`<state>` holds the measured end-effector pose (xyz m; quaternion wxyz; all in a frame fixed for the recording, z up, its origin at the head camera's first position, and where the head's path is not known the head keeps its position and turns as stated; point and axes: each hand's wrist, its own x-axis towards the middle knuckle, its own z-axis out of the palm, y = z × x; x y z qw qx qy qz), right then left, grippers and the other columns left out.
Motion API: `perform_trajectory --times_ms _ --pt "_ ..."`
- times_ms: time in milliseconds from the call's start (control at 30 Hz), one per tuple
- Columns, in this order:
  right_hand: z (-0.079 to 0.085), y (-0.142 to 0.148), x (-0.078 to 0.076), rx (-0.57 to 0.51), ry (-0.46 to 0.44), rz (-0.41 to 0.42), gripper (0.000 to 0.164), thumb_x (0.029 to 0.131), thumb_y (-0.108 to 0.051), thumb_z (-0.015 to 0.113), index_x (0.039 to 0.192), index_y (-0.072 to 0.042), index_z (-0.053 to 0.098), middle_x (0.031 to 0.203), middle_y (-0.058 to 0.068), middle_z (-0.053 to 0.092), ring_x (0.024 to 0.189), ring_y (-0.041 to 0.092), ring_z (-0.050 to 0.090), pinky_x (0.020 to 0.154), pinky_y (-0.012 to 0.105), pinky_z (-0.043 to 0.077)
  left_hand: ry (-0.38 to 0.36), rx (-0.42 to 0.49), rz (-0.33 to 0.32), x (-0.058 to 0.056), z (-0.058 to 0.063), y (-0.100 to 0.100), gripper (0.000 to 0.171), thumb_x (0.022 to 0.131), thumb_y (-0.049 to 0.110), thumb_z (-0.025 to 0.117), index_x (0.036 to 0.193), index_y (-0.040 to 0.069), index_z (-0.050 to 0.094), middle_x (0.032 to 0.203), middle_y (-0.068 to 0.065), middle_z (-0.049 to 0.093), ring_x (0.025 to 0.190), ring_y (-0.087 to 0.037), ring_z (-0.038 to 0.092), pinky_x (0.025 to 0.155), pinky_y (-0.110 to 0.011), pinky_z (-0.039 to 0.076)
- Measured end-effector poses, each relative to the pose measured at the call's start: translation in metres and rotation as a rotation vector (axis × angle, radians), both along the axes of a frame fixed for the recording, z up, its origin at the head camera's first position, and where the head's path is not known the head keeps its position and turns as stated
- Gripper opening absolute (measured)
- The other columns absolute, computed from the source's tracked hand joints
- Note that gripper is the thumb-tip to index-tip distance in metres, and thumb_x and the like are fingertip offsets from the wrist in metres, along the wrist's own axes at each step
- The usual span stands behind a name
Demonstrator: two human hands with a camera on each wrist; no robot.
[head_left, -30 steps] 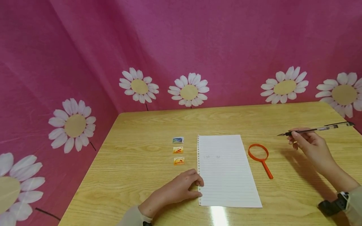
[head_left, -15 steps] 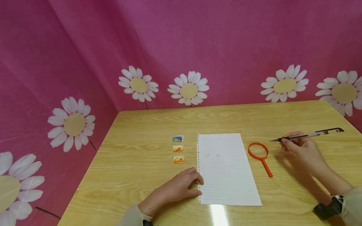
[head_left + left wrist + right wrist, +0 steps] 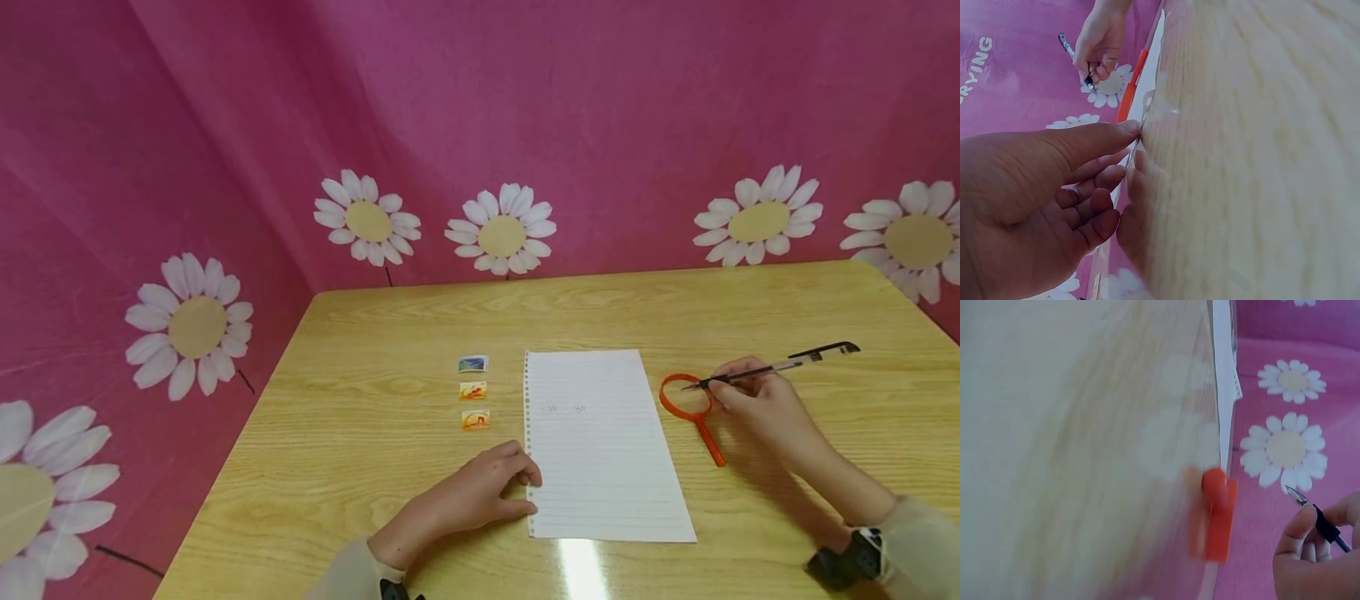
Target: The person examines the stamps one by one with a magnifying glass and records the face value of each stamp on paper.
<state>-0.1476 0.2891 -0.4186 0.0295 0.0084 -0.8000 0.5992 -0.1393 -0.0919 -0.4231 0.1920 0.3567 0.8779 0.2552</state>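
Observation:
My right hand [image 3: 765, 408] pinches a clear gel pen [image 3: 783, 365] with a black grip, its cap pushed on the back end. In the head view the pen's tip overlaps the ring of an orange magnifying glass [image 3: 708, 442]; in the right wrist view the pen [image 3: 1329, 530] points up and left, bare tip forward. A lined loose-leaf sheet [image 3: 611, 475] lies left of the magnifying glass, with faint handwritten figures on it. My left hand [image 3: 480, 492] rests at its punched left edge, thumb and fingertips touching the margin; the left wrist view shows the thumb [image 3: 1100, 140] at the edge.
Three small stamps [image 3: 474, 391] lie in a column left of the sheet, one blue and two yellow-orange. They sit on a wood-grain table [image 3: 360, 400]. A pink curtain [image 3: 615, 108] with white daisies hangs behind and on the left.
My right hand has moved left with the pen, from beyond the magnifying glass to over its ring. The left hand keeps its place on the sheet's edge.

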Motion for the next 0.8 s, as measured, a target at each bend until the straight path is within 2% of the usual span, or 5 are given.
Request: perform_trajectory --times_ms 233,367,500,667,800 --pt "0.001 -0.026 -0.002 0.047 -0.022 0.046 0.006 0.098 -0.009 0.057 0.100 -0.011 0.051 0.081 -0.017 0.058 0.068 0.001 0.056 0.059 0.019 0.049 -0.007 0.003 -0.005 -0.001 0.001 0.000 0.021 0.090 0.024 0.071 0.108 0.016 0.065 0.102 0.007 0.054 0.091 0.002 0.049 0.087 -0.015 0.045" --pt "0.002 -0.040 -0.006 0.040 -0.031 0.072 0.010 0.098 -0.009 0.057 0.100 -0.003 0.049 0.077 -0.014 0.060 0.065 0.004 0.055 0.058 0.021 0.048 -0.010 0.001 -0.003 -0.001 0.001 0.001 0.021 0.090 0.024 0.071 0.108 0.016 0.065 0.102 0.006 0.055 0.091 0.002 0.049 0.087 -0.015 0.045" --pt "0.001 -0.053 -0.011 0.117 -0.019 0.077 0.018 0.096 -0.008 0.058 0.103 0.006 0.050 0.082 -0.010 0.058 0.068 0.001 0.056 0.060 0.021 0.049 -0.006 -0.001 0.000 -0.002 0.002 0.000 0.021 0.090 0.023 0.071 0.108 0.015 0.065 0.102 0.006 0.055 0.090 0.001 0.049 0.087 -0.014 0.045" --pt "-0.002 -0.066 -0.015 0.169 -0.021 0.077 0.018 0.095 -0.007 0.060 0.104 0.006 0.053 0.095 0.003 0.056 0.074 -0.003 0.052 0.063 0.020 0.049 -0.013 0.000 0.002 -0.001 0.002 0.000 0.021 0.090 0.023 0.071 0.107 0.015 0.064 0.102 0.006 0.055 0.090 0.001 0.048 0.086 -0.014 0.045" --pt "-0.004 -0.072 -0.016 0.202 -0.018 0.072 0.016 0.094 -0.008 0.062 0.102 0.003 0.056 0.098 0.009 0.058 0.077 -0.002 0.050 0.065 0.019 0.046 -0.012 -0.001 -0.006 0.000 0.001 0.000 0.021 0.090 0.023 0.071 0.108 0.015 0.064 0.102 0.006 0.054 0.091 0.001 0.048 0.087 -0.014 0.044"
